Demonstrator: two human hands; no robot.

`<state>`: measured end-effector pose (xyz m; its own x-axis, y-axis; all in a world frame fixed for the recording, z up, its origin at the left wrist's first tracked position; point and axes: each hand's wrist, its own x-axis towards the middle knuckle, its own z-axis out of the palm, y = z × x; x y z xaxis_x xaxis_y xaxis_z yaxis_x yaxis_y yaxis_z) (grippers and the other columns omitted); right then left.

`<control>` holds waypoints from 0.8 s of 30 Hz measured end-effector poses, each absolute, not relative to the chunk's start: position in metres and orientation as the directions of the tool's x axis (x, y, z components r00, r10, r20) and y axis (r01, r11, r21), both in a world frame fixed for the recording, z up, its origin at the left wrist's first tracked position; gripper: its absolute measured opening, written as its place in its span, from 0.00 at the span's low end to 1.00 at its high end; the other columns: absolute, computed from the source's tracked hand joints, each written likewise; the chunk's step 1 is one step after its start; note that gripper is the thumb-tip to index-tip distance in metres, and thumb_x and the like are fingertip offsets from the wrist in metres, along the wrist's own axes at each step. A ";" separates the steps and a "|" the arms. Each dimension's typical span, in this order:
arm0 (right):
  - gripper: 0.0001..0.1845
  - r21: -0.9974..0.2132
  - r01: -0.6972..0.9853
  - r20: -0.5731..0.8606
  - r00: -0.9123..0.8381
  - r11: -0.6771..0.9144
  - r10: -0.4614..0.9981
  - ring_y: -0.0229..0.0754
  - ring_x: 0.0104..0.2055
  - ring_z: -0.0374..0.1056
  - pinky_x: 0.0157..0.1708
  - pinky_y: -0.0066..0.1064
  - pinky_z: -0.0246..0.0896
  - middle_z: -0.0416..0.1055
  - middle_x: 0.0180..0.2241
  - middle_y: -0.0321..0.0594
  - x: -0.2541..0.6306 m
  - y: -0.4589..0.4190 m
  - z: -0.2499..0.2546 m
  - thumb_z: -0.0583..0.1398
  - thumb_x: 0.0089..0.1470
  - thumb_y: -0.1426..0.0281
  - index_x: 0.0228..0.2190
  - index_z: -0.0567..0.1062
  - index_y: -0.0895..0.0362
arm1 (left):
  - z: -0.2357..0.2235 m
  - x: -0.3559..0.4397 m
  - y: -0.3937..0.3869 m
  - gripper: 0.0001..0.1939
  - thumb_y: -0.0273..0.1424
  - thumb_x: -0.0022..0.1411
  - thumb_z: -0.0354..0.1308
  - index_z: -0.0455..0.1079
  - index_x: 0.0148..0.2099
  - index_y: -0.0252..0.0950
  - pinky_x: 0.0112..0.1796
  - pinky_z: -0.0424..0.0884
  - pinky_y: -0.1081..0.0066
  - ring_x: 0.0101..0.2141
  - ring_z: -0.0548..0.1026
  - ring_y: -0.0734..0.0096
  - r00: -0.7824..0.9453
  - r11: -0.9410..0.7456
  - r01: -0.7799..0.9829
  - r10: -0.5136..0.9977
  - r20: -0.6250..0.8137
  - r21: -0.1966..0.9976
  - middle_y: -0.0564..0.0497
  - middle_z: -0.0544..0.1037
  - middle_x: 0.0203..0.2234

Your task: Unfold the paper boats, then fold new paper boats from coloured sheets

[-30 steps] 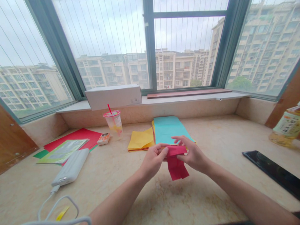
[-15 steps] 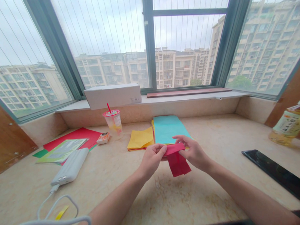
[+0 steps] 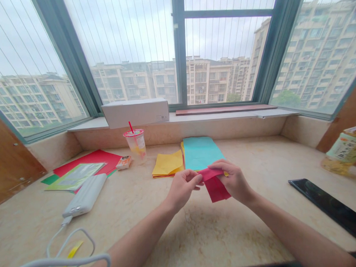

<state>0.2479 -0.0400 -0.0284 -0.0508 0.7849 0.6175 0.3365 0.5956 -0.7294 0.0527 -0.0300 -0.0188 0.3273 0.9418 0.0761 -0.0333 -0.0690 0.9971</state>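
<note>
Between my hands, above the counter, is a piece of folded red paper [image 3: 217,189], with a band across its top and a wider flap hanging below. My left hand [image 3: 184,187] pinches the band's left end between thumb and fingers. At the band's right end, my right hand [image 3: 233,180] grips the paper, its fingers bent over the top edge. Just beyond the hands lie a stack of light blue paper [image 3: 202,153] and, to its left, a smaller stack of yellow paper [image 3: 167,164].
A plastic cup with a red straw [image 3: 136,143] and a small orange packet [image 3: 123,163] stand left of the stacks. Nearer are a white power bank [image 3: 85,196] with a cable and red sheets [image 3: 88,160]. A black phone [image 3: 326,210] and a bottle [image 3: 344,149] are at right.
The right hand has closed further over the red paper's right end. The paper has turned slightly, its flap now swinging a little right and higher. The left hand keeps its pinch.
</note>
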 end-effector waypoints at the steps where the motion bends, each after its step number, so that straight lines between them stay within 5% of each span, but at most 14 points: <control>1: 0.15 -0.726 0.339 0.623 -0.045 0.599 0.781 0.42 0.40 0.70 0.39 0.33 0.65 0.75 0.37 0.39 0.248 -0.040 -0.029 0.57 0.52 0.78 0.37 0.80 0.53 | -0.019 0.053 -0.030 0.16 0.41 0.55 0.65 0.72 0.32 0.31 0.32 0.73 0.71 0.31 0.79 0.66 0.320 -0.090 -0.025 0.943 0.094 0.996 0.45 0.80 0.27; 13: 0.23 -0.751 0.289 0.615 -0.021 0.594 0.788 0.43 0.43 0.70 0.40 0.34 0.67 0.74 0.39 0.39 0.250 -0.036 -0.034 0.54 0.44 0.82 0.36 0.80 0.51 | -0.021 0.053 -0.027 0.14 0.38 0.54 0.67 0.70 0.34 0.33 0.35 0.70 0.71 0.30 0.75 0.71 0.304 -0.188 -0.107 0.929 0.212 0.976 0.50 0.78 0.26; 24: 0.13 -0.809 0.212 0.549 -0.061 0.548 0.834 0.43 0.41 0.71 0.39 0.34 0.68 0.75 0.38 0.40 0.245 -0.038 -0.036 0.60 0.49 0.76 0.36 0.80 0.53 | -0.026 0.055 -0.030 0.18 0.43 0.55 0.65 0.74 0.38 0.31 0.34 0.75 0.66 0.30 0.78 0.65 0.484 -0.054 -0.100 0.870 0.096 0.994 0.47 0.80 0.30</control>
<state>0.2445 -0.0382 -0.0355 -0.0611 0.8335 0.5491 0.2120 0.5484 -0.8089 0.0555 -0.0298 -0.0256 0.4844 0.8696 0.0957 -0.1000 -0.0536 0.9935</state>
